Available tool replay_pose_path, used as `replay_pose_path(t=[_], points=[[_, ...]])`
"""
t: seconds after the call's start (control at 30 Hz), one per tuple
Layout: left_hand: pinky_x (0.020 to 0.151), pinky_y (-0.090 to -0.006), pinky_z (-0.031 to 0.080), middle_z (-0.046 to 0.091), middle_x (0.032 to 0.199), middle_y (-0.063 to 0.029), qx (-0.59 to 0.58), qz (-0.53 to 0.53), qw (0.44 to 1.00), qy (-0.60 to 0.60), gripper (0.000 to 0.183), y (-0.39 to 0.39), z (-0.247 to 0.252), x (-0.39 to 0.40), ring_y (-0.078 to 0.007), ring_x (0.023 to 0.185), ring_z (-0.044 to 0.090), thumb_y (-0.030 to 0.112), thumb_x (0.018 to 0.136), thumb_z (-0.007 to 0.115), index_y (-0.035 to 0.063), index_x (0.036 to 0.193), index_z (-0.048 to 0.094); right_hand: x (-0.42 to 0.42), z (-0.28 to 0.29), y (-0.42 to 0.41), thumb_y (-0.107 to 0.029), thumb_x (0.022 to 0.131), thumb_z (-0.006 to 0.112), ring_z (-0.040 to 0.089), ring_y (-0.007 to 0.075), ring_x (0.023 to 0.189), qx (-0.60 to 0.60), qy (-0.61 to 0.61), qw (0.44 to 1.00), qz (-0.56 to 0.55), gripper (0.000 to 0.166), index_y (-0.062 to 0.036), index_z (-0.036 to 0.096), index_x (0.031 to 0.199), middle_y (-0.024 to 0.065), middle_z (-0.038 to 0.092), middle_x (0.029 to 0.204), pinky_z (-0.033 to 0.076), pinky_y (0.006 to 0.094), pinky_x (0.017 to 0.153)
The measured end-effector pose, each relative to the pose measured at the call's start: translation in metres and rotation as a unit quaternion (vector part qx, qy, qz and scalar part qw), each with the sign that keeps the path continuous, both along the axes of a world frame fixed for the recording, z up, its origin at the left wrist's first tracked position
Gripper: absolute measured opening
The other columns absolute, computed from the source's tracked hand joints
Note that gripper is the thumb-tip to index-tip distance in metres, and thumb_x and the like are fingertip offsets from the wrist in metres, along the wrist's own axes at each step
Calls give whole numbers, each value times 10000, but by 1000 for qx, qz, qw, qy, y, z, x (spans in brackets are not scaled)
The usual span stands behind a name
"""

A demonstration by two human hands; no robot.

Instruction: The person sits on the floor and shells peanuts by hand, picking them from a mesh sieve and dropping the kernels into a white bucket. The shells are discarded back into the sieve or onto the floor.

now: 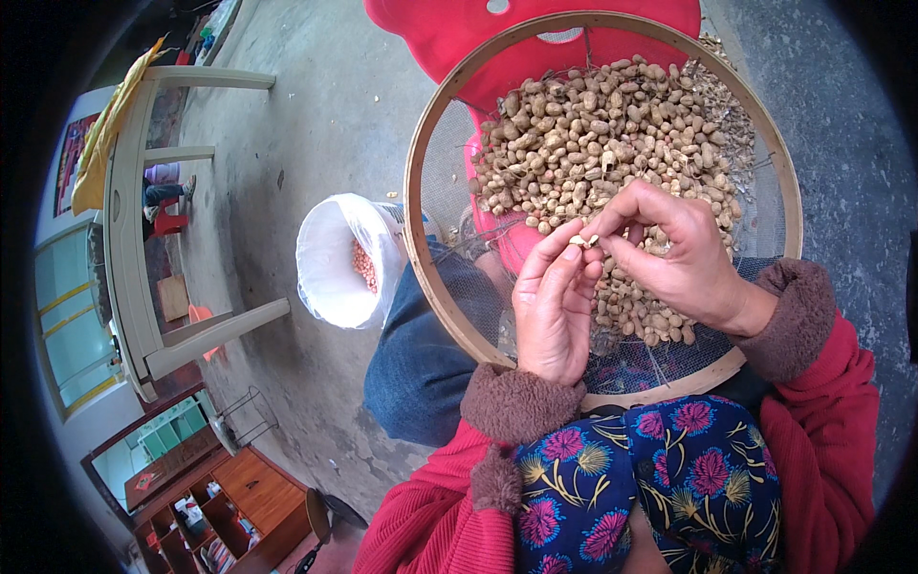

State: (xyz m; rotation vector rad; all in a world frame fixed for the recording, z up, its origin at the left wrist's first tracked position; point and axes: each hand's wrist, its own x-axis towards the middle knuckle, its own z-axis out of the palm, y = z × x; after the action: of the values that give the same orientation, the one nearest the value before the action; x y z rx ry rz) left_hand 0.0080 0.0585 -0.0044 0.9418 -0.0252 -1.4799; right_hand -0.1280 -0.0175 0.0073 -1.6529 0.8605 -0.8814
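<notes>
Between the fingertips of both hands is a small peanut (584, 241), its pale inner shell showing, so it looks cracked open. My left hand (552, 305) pinches it from below with thumb and fingers. From the right, my right hand (663, 247) grips it between thumb and forefinger. Both hands are above a round wooden-rimmed mesh sieve (423, 165) resting over my lap. Unshelled peanuts (595, 136) are heaped in the sieve, and my hands hide part of the heap.
Left of the sieve stands a white bucket (330, 280) with a plastic liner, holding shelled pink peanuts (364, 265). A red plastic stool (445, 36) supports the sieve's far side. Empty shells (724, 115) lie beyond its right rim. Farther left are a pale table (133, 215) and a wooden cabinet (258, 488).
</notes>
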Motion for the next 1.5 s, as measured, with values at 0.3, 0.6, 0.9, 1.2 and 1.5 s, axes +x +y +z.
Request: replay_pose_path(t=[0.3,0.6,0.9,1.2,1.5], points=[[883,-243,516,618,1041,-69,-3,12,998,56,308,3,-7,2,-125,929,609,33,916,561,-16,1220,540,0,1,-1,13,794,602,649,143,690,11,-5,1000,11,89,-14,608,879,72,650,775,489,260,588],[921,-248,497,592,1108,-92,-9,11,996,89,361,2,-6,3,-140,1004,584,39,912,563,-35,1259,497,0,-1,1,17,791,604,654,144,694,11,-7,1000,2,96,-15,616,880,68,656,781,489,262,594],[958,-251,482,580,1130,-95,-22,4,996,91,338,2,-5,2,-147,1037,575,33,902,581,-10,1231,514,0,1,0,26,779,598,654,152,705,-9,-8,1000,10,107,-16,614,875,75,658,794,498,267,607],[957,-247,484,588,1122,-96,-10,13,995,94,314,3,-5,1,-142,1035,576,9,902,581,-19,1212,538,-1,1,0,31,774,599,653,157,691,-11,-1,1000,9,110,-12,611,874,77,655,784,500,272,605],[954,-246,483,593,1140,-97,-8,10,997,72,367,4,-8,2,-146,1042,579,-18,896,568,-34,1259,520,1,-1,1,32,798,592,664,136,709,9,-23,1000,2,93,-5,608,882,73,659,784,510,260,619]])
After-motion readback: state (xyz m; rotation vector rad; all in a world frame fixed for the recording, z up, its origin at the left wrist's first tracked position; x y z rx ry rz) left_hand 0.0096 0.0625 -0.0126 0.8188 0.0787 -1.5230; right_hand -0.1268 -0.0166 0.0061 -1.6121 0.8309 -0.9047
